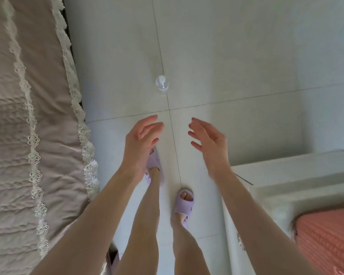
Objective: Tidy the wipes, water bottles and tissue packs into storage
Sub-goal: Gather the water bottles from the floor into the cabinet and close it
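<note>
Both hands reach out, holding nothing
The left hand (142,135) and right hand (208,138) hover with loose fingers above the floor (246,56), short of the upright water bottle (162,84).

Bare forearms and legs, with lilac open-toed slide slippers (184,203) on both feet.

No readable text or labels anywhere.

Bottle (162,84): clear plastic, glossy. Floor tiles (236,56): smooth, faint sheen. Bedspread (18,120): matt crinkled cloth (lace edging). Slippers (183,203): matt foam-like plastic.
</note>
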